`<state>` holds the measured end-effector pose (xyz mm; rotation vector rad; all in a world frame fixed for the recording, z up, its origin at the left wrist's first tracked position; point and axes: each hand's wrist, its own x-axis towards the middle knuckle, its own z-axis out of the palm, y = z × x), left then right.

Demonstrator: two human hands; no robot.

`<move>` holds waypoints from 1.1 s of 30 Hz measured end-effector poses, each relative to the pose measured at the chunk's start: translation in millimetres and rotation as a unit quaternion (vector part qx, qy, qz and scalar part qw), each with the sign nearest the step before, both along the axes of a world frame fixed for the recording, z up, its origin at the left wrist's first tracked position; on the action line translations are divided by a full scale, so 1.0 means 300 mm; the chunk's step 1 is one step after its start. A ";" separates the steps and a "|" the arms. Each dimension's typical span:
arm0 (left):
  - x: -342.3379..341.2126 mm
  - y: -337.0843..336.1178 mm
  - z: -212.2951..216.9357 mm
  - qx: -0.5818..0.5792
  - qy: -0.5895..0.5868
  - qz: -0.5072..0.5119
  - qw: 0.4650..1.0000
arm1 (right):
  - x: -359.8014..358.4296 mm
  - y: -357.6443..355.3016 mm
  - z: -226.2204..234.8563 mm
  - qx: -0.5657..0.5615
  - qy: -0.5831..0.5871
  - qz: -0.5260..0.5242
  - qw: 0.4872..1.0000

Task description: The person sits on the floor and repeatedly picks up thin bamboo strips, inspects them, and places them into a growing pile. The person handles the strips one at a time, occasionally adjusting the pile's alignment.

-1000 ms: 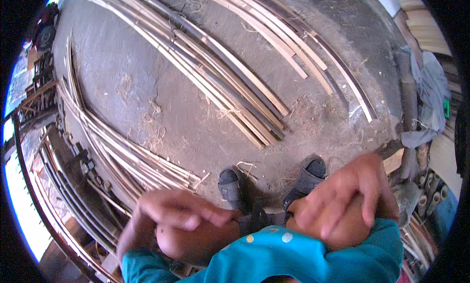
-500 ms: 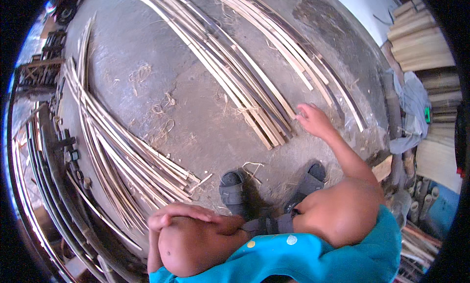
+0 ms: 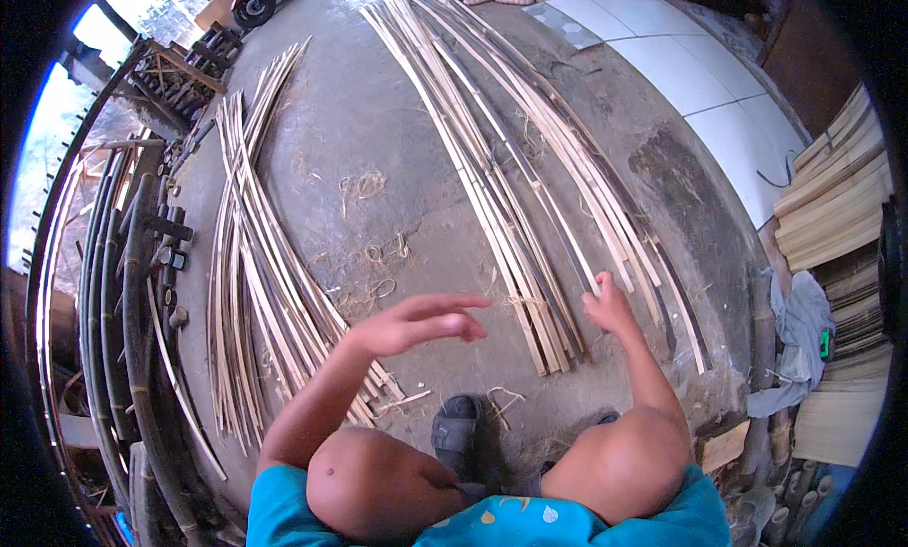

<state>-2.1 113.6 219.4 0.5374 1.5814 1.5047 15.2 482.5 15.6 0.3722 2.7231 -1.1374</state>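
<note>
I am crouched over a concrete floor. My right hand (image 3: pixel 608 306) reaches forward and its fingers rest on the near end of a long row of split bamboo strips (image 3: pixel 530 178) that runs away from me. Whether it grips a strip I cannot tell. My left hand (image 3: pixel 421 322) hovers open in the air above the floor, fingers stretched to the right, holding nothing. A second pile of bamboo strips (image 3: pixel 255 263) lies to its left. My knees and dark sandals (image 3: pixel 458 434) show at the bottom.
Thick dark bamboo poles (image 3: pixel 132 292) lie along the left edge. Stacked flat boards (image 3: pixel 832 207) stand at the right, with a grey cloth (image 3: pixel 799 329) below them. White floor tiles (image 3: pixel 690 74) are at the far right. Loose shavings lie on the concrete.
My left hand has lifted off my knee and stretched forward over the floor. My right hand stays reached out at the strips. The view has tilted farther forward.
</note>
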 end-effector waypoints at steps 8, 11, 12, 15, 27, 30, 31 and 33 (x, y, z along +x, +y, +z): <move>0.013 0.237 -0.432 -0.073 0.098 0.017 0.992 | 0.189 -0.212 0.388 -0.140 -0.024 0.024 0.990; 0.067 0.245 -0.453 -0.072 -0.042 0.075 0.994 | 0.279 -0.259 0.307 -0.198 -0.115 0.041 0.973; 0.074 0.232 -0.483 -0.079 -0.084 0.101 0.988 | 0.283 -0.264 0.271 -0.184 -0.085 0.058 0.977; 0.105 0.190 -0.569 -0.081 -0.176 0.169 0.966 | 0.302 -0.290 0.252 -0.128 0.053 0.112 0.984; 0.246 0.217 -0.630 0.006 -0.269 0.390 0.881 | 0.443 -0.483 -0.024 -0.296 0.015 0.111 0.949; 0.268 0.198 -0.682 -0.038 -0.253 0.387 0.886 | 0.454 -0.475 -0.062 -0.254 -0.014 0.148 0.956; 0.266 0.201 -0.711 -0.032 -0.265 0.391 0.881 | 0.422 -0.439 -0.044 -0.216 0.121 0.163 0.955; 0.264 0.192 -0.763 -0.042 -0.276 0.423 0.862 | 0.326 -0.321 -0.093 -0.153 0.134 0.184 0.962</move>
